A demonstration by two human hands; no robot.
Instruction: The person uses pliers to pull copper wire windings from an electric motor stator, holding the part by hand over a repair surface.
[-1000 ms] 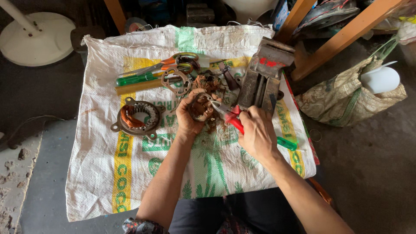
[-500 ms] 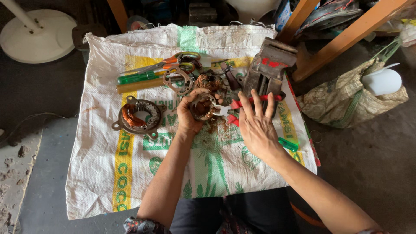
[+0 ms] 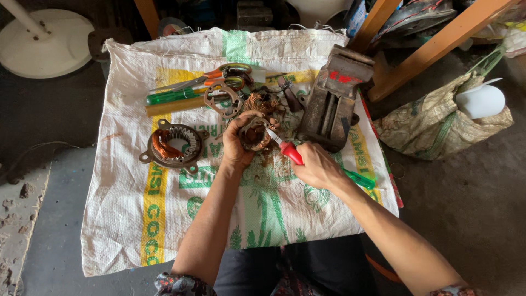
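- Head view: a woven plastic sack (image 3: 164, 219), white with yellow stripes and green print, is spread flat as a work surface over a dark, gritty concrete floor (image 3: 49, 181); its weave is coarse and its near edge is frayed.
- The left hand (image 3: 236, 143) holds a small round motor stator (image 3: 255, 136), a rusty-brown ring with tangled copper winding in its bore, lifted just above the middle of the sack. The fingers (image 3: 245, 118) curl over the ring's far rim, closed on it.
- The right hand (image 3: 316, 164) is wrapped in a closed fist round the red handle of a knife (image 3: 286, 148); the short, bright blade points left and its tip meets the stator's right edge, just beside the left fingertips.
- Left of the hands, well apart from them, lies a larger stator (image 3: 174, 145): a flat grey metal ring with mounting ears, slotted teeth and orange copper wire inside.
- Farther back lie scissors (image 3: 213, 77) with orange and green handles, a green-handled screwdriver (image 3: 172, 96), a flat metal end plate (image 3: 222, 100) and a clump of stripped copper wire (image 3: 263, 101).
- A grey, worn bench vise (image 3: 331, 98) with red marks stands right of the stator, close to the knife hand; a second green-handled screwdriver (image 3: 359, 178) lies just beyond the right wrist.
- The near half of the sack is bare cloth; the crowded part is the far edge. A lumpy sack bag (image 3: 438, 123) holding a white plastic object sits off to the right on the floor.
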